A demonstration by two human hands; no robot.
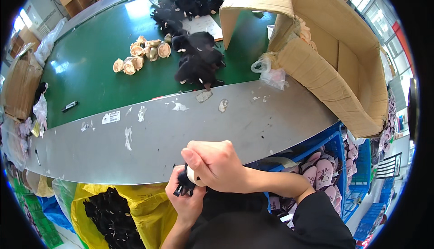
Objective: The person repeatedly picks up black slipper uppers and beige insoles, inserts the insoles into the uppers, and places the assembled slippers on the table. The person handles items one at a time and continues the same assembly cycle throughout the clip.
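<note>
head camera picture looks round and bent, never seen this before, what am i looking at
There is no robot here. A wide, curved lens on someone's head looks down, bending straight edges. The bare hands are the wearer's own: the left hand holds a small black item with a pale round part, and the right hand is curled over it, its grip partly hidden. On the green table lie black fluffy pieces, pale rounded pieces and a pen. A cardboard box is at right.
</note>
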